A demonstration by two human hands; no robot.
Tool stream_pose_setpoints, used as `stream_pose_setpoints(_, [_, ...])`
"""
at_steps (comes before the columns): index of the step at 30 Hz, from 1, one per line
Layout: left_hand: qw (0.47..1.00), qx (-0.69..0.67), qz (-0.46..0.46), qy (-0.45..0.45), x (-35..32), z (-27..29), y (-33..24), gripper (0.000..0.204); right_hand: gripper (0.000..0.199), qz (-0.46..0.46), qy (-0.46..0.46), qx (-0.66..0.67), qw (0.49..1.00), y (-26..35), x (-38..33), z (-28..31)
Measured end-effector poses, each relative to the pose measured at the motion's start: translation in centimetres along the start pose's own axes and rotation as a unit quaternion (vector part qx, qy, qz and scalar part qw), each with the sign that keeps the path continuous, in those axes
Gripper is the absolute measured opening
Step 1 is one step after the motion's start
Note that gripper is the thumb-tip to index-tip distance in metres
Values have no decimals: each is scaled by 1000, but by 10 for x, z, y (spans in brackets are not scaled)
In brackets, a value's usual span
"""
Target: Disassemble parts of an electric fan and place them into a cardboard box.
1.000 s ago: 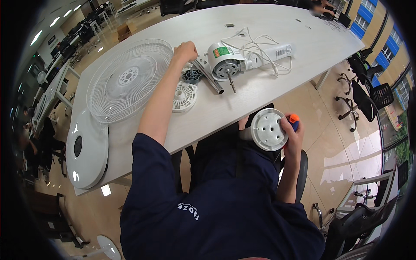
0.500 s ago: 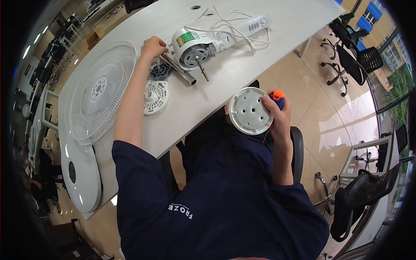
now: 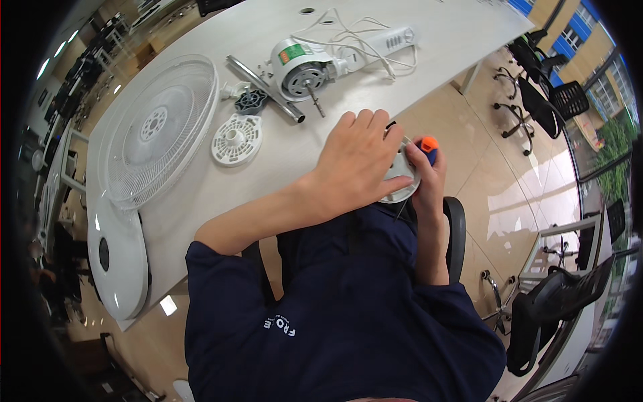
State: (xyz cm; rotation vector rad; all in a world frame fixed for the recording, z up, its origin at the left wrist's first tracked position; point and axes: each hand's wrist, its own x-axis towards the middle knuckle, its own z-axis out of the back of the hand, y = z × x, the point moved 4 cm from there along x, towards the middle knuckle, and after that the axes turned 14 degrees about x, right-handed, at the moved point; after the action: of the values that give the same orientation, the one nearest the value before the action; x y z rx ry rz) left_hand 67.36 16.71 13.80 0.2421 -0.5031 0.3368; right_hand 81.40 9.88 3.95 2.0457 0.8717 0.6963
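Note:
My right hand (image 3: 429, 177) is closed round the edge of a round white plate (image 3: 402, 166) with holes in it. The same hand also holds a screwdriver (image 3: 429, 146) with an orange and blue handle, its thin shaft pointing down toward my lap. Over the plate's left part lies my left hand (image 3: 358, 157), back up and fingers curled down, thumb across the plate's face. It covers much of the plate, and its fingertips are hidden, so whatever they pinch is out of sight. Both hands are above my lap, just off the table's edge.
On the white table (image 3: 295, 144) are a fan motor unit (image 3: 301, 70) with a bare shaft and cable, a metal tube (image 3: 268, 90), a dark knob (image 3: 250, 101), a slotted white disc (image 3: 237, 139), a fan grille (image 3: 161, 127) and a round base (image 3: 120, 261). Office chairs (image 3: 569, 97) stand right.
My left hand has left the far end of the metal tube and come right and nearer, onto the round white plate. My right hand keeps its hold on the plate and screwdriver.

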Motion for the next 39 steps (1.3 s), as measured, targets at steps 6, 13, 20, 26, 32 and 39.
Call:
stream_pose_setpoints(6, [999,39,-12,13,-7,2,-11,57,16,10,-2,-2,1000,1,-9,2])
stream_pose_setpoints(13, [998,59,-19,33,-4,-6,-5,61,15,27,-16,7,999,-9,-11,2])
stream_pose_setpoints(20, [984,-177,6,34,-1,-11,14,49,20,16,-40,45,998,-18,-7,10])
stream_pose_setpoints(26, [980,-127,148,30,-12,41,79,29,20,26,-39,24,999,-6,-5,5])
stream_pose_setpoints(32, [964,135,230,11,-87,13,166,17,18,24,-45,17,999,-4,-4,6])
stream_pose_setpoints(39, [926,275,226,123,-114,-23,183,13,18,16,-41,14,999,-6,-5,4])
